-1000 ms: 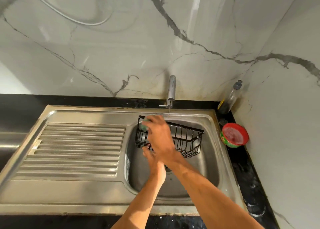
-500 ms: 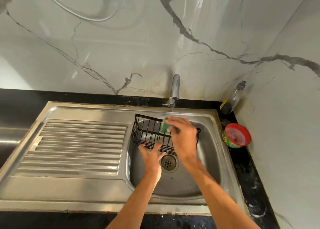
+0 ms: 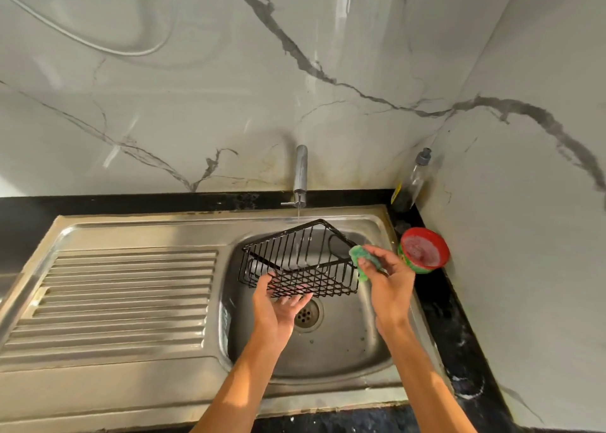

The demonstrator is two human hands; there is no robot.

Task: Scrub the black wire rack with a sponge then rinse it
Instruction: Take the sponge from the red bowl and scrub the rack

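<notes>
Below the tap, where a thin stream of water falls, we hold the black wire rack tilted over the basin of the sink. Its far corner is raised nearest the spout and its mesh front sags toward us. Held this way, we judge, the water passes through the wires and suds run straight into the basin, while the end wall to the right of the tap is bared for scrubbing.

Our left hand comes up from nearer us than the tap, palm turned upward. Its fingers lie slightly spread beneath the lower mesh edge and the thumb rests on the front, so the edge appears pinched between them. The forearm slants up from the near rim.

Our right hand, to the right of the tap, pinches the green sponge between thumb and bunched fingers. It presses the sponge against the rack's right end, wrist bent inward. Scrubbing looks to be in hand; a proper rinse is not yet done.

Farther right of the tap, on the black desk, stand a red tub and a clear bottle.
</notes>
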